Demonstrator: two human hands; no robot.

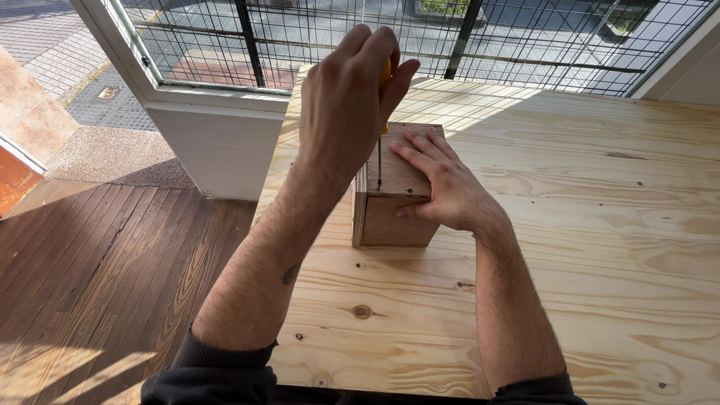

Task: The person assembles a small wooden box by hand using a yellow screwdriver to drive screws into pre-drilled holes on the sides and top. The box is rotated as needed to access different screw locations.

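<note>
Left hand (349, 90) clenched around yellow screwdriver (384, 75), tip upright on wooden box (394, 214), right hand (439, 184) flat, fingers released, pine table (585, 225)

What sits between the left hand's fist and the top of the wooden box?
In the head view, a screwdriver: its thin shaft runs down from the left hand to the wooden box.
</note>
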